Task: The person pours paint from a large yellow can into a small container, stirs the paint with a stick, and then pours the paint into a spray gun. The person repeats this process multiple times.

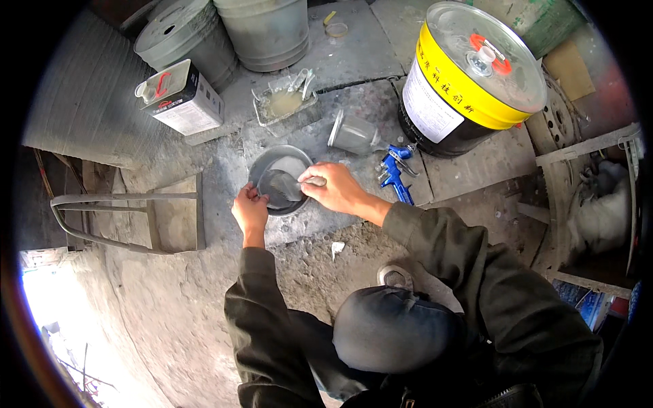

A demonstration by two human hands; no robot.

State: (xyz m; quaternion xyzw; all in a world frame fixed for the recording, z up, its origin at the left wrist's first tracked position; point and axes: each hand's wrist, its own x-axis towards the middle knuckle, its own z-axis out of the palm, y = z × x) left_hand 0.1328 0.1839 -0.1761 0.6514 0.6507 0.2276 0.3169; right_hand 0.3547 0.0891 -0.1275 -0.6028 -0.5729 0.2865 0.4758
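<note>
Metal frame: the bent tubular frame (102,198) lies well to the left of the grey bowl.
Can: a rectangular can (187,105) with a white cap and a red handle stands beyond the bowl, to its left.
Lidded drum: the grey drum (183,37) stands farther beyond the bowl on the left, behind the can.
Left hand: the left hand (250,211) is at the bowl's left side, its grip pinching the edge of the dark strainer between thumb and fingertips.
Bucket: a ribbed metal bucket (265,34) stands well beyond the bowl.
Bowl: the grey bowl (260,163) sits on the floor (381,102) with pale material inside.
Strainer: the dark, round strainer (280,190) is in the bowl, tilted between the two hands.
Tray: a clear plastic tray (289,119) holding yellowish matter lies just beyond the bowl.
Right hand: the right hand (333,189) reaches over the bowl's right rim, fingers bunched near the strainer; I cannot tell what its grip pinches.
Scrap: a white scrap (337,249) lies nearer the person than the bowl.
Jar: a cloudy jar (355,132) lies on its side to the bowl's right.
Spray gun: the blue spray gun (394,170) lies farther right of the bowl.
Yellow-banded drum: the large drum (435,75) stands well right of and beyond the bowl.
</note>
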